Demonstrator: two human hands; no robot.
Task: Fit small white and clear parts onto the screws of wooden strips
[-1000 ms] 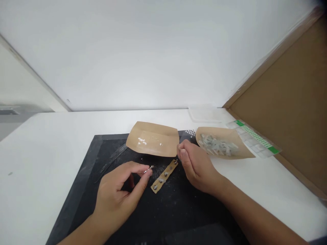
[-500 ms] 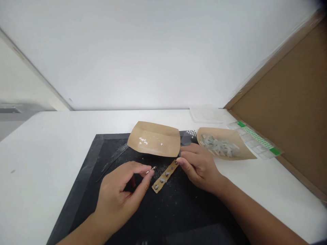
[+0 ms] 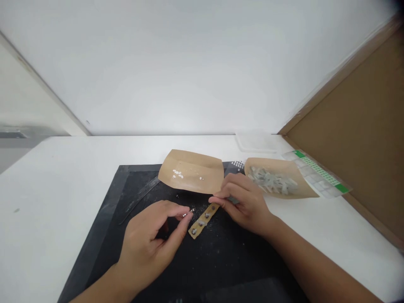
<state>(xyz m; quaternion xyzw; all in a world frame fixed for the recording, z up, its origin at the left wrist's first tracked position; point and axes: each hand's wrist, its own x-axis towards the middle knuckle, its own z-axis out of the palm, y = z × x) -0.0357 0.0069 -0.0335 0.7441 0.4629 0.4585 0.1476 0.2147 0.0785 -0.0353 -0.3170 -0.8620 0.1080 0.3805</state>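
Note:
My left hand (image 3: pixel 154 240) pinches a small, thin silvery metal piece (image 3: pixel 188 212) between thumb and index fingertip. Just right of it, a brown strip (image 3: pixel 202 221) carrying several dark round studs with whitish bits lies slanted on the black mat (image 3: pixel 217 269). Over the strip's upper end, my right hand (image 3: pixel 244 204) has thumb and index finger closed together. Whether these fingertips grip the strip or a tiny part is too small to tell. A pale grey-green bit (image 3: pixel 232 200) shows under the curled fingers of that hand.
Behind the hands, a curved brown paper tray (image 3: pixel 192 166) holds several white bits. To the right, another brown tray (image 3: pixel 303 191) carries a pile of translucent pieces. A clear compartment box with a green label (image 3: pixel 318 170) and a clear lid (image 3: pixel 255 143) lie beyond. A cardboard panel (image 3: pixel 353 118) stands at right.
My right thumb and index finger have shifted slightly left along the strip and closed together, covering its upper end. My left hand has moved slightly right, still pinching the metal piece.

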